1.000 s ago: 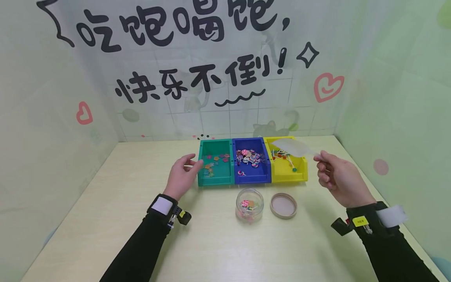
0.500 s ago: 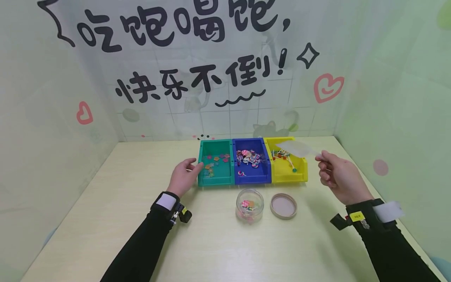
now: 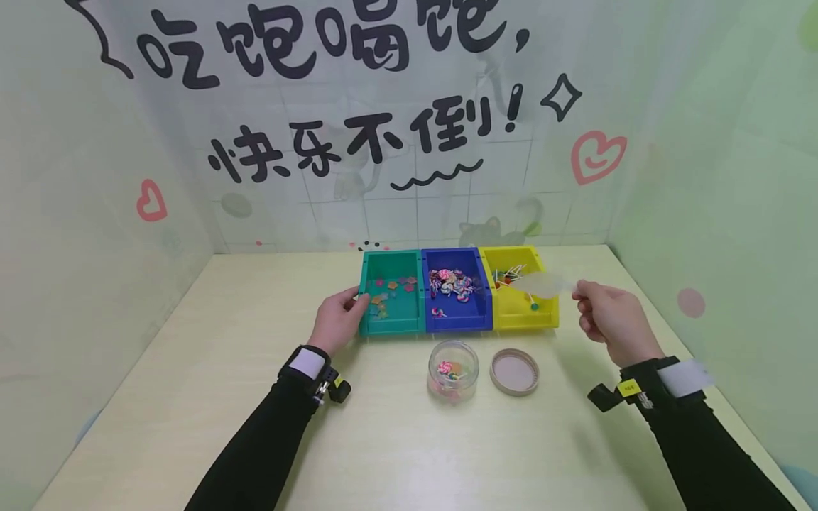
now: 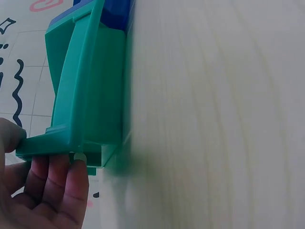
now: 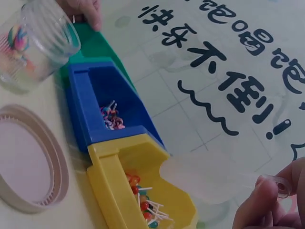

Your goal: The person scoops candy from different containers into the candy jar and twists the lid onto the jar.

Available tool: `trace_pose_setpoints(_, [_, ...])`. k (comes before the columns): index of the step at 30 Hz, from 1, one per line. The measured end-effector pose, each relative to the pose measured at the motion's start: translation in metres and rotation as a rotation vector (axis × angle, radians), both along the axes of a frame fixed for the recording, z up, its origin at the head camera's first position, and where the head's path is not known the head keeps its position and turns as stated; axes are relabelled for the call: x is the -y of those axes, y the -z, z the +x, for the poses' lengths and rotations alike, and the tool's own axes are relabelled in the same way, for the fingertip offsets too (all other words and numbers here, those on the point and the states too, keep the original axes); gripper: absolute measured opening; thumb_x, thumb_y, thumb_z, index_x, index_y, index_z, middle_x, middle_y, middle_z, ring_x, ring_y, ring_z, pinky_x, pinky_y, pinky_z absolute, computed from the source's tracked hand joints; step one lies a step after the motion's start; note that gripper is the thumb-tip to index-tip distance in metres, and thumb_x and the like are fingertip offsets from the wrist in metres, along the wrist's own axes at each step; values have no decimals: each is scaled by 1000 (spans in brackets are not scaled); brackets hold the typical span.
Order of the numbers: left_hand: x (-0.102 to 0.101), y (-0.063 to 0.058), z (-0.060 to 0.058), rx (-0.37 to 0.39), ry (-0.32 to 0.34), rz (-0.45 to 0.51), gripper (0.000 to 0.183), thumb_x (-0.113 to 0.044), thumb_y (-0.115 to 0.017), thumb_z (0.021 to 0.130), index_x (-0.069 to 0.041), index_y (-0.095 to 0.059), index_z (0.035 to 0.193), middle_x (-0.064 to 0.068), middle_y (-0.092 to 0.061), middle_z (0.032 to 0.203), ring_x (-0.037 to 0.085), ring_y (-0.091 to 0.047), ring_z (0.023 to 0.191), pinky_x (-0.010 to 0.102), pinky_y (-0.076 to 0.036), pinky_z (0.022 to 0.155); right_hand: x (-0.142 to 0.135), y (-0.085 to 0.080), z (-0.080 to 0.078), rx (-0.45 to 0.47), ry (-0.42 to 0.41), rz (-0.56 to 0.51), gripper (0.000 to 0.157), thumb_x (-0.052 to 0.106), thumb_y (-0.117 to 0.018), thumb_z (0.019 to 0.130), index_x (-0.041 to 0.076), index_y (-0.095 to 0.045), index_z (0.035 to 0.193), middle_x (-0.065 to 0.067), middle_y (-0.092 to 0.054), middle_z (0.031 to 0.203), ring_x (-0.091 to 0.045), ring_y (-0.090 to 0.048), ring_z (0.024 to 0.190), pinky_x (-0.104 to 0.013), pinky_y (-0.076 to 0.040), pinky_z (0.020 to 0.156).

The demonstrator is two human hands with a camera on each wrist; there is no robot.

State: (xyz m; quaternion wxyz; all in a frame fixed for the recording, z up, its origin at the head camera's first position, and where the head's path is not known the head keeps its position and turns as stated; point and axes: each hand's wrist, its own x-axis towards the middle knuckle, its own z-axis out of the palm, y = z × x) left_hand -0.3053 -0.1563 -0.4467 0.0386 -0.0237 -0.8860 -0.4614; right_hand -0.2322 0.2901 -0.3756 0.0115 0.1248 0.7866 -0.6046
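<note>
My left hand (image 3: 337, 321) grips the left wall of the green bin (image 3: 399, 327); in the left wrist view the thumb lies over the rim (image 4: 45, 147) with fingers below it. My right hand (image 3: 615, 318) pinches the handle of a translucent plastic spoon (image 3: 544, 284), its broad bowl hovering over the yellow bin (image 3: 527, 321). Inside that bin lie several small lollipops (image 5: 144, 205) with white sticks. The blue bin (image 3: 457, 324), in the middle, has swirl-patterned mini lollipops (image 3: 450, 284). Small coloured pieces (image 3: 380, 309) are scattered in the green one.
A clear jar (image 3: 473, 380) with a few colourful pieces inside stands in front of the blue bin. Its round lid (image 3: 514, 374) lies to the right of it. The joined bins sit near the back of the pale table (image 3: 211, 397), before a printed backdrop (image 3: 281, 206).
The right hand has lowered the spoon slightly and shifted it right, deeper over the yellow bin. The left hand's fingers have closed onto the green bin's edge.
</note>
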Motion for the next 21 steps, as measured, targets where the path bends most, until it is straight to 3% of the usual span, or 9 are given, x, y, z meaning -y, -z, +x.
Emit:
trace_pose_setpoints(5, [1, 0, -1, -6, 17, -20, 51, -33, -54, 116, -6, -58, 158, 17, -71, 108, 27, -59, 96, 29, -46, 76, 5, 4, -6, -30, -11, 226, 50, 45, -48, 114, -1, -65, 120, 1, -59, 76, -16, -59, 64, -27, -46, 55])
trace_pose_setpoints(10, [3, 1, -3, -6, 26, -35, 50, -32, -53, 116, -5, -56, 159, 19, -75, 115, 26, -60, 97, 28, -46, 75, 14, -1, -15, -28, -44, 417, 48, 42, -52, 108, -2, -71, 112, -1, -64, 65, -23, -63, 64, -31, -47, 53])
trace_pose_setpoints(15, [2, 2, -4, 22, 32, -21, 51, -33, -53, 116, -6, -54, 160, 20, -75, 130, 28, -61, 104, 30, -47, 78, 26, -8, -23, -30, -69, 542, 48, 44, -56, 106, -2, -69, 100, -5, -68, 64, -25, -64, 62, -33, -48, 56])
trace_pose_setpoints(21, [1, 2, -4, 37, 21, -14, 51, -33, -53, 116, -8, -54, 160, 20, -74, 133, 29, -61, 106, 30, -47, 79, 37, -10, -31, -19, -66, 630, 43, 41, -56, 103, 1, -65, 89, -8, -70, 69, -27, -69, 65, -32, -50, 57])
